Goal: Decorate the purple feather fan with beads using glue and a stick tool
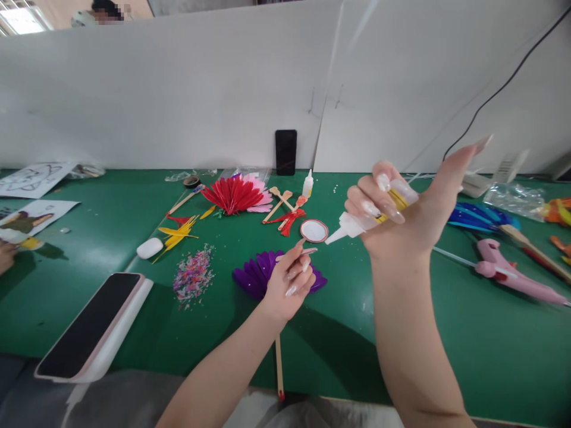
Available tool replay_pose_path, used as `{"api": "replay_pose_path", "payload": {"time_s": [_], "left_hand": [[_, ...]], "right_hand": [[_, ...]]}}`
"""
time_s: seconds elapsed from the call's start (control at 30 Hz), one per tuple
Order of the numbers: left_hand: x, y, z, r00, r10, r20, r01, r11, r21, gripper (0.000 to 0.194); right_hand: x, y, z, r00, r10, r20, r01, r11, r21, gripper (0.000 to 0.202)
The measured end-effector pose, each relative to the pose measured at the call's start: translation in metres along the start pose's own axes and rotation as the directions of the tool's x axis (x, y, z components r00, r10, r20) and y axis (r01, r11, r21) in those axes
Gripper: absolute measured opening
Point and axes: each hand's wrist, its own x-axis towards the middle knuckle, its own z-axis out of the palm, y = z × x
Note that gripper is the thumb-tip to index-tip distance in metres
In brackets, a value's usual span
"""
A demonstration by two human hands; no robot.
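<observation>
My left hand is closed, its fingertips pinching the near edge of a small round white disc with a red rim. In my right hand is a white glue bottle with a yellow label, tilted so its nozzle points down-left, close to the disc's right edge. The right fingers wrap round the bottle while the thumb sticks out. Below my left hand lies a purple feather fan, partly covered by it, with a wooden stick reaching toward the table's front edge.
On the green table are a red feather fan, crossed wooden sticks, another glue bottle, confetti, a phone and a pink glue gun. Another person's hand shows at left.
</observation>
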Motion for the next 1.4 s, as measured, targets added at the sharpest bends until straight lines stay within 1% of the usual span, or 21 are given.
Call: {"api": "replay_pose_path", "payload": {"time_s": [0.13,0.23,0.3,0.43,0.53,0.67,0.83,1.0,1.2,1.4], "left_hand": [[-0.001,0.000,0.002,1.000,-0.004,-0.016,0.004,1.000,-0.010,0.040],[-0.001,0.000,0.002,0.999,0.001,-0.032,-0.001,1.000,-0.011,0.039],[-0.001,0.000,0.003,0.999,0.009,-0.042,-0.010,1.000,-0.008,0.038],[-0.002,0.001,0.002,0.999,0.022,-0.047,-0.022,1.000,-0.009,0.035],[-0.002,0.001,0.003,0.999,0.015,-0.033,-0.015,1.000,-0.005,0.036],[-0.002,0.002,0.003,0.999,0.010,-0.033,-0.011,1.000,-0.020,0.036],[-0.002,0.001,0.004,0.999,0.007,-0.051,-0.008,1.000,-0.020,0.036],[-0.002,0.001,0.004,0.999,0.015,-0.052,-0.015,1.000,-0.001,0.036],[-0.002,0.001,0.003,1.000,0.011,-0.018,-0.012,0.999,-0.035,0.037],[-0.003,0.001,0.004,1.000,-0.002,-0.016,0.001,1.000,-0.022,0.038]], "right_hand": [[-0.001,0.000,0.001,0.999,0.017,0.051,-0.014,0.998,-0.058,0.062],[-0.002,0.001,0.002,0.994,0.054,0.095,-0.045,0.995,-0.089,0.056],[-0.003,0.002,0.001,0.990,0.074,0.120,-0.062,0.993,-0.097,0.051],[-0.003,0.005,0.002,0.985,0.071,0.155,-0.058,0.995,-0.085,0.044],[-0.002,0.007,0.004,0.987,0.073,0.144,-0.066,0.996,-0.052,0.042],[-0.001,0.011,0.006,0.993,0.057,0.102,-0.055,0.998,-0.022,0.043],[0.003,0.013,0.006,0.995,0.029,0.094,-0.028,1.000,-0.003,0.048],[0.003,0.012,0.005,0.996,0.014,0.088,-0.012,1.000,-0.022,0.050],[-0.001,0.008,0.006,0.999,-0.013,0.047,0.015,0.999,-0.043,0.052],[-0.001,0.007,0.006,0.997,-0.016,0.079,0.017,1.000,-0.019,0.054]]}}
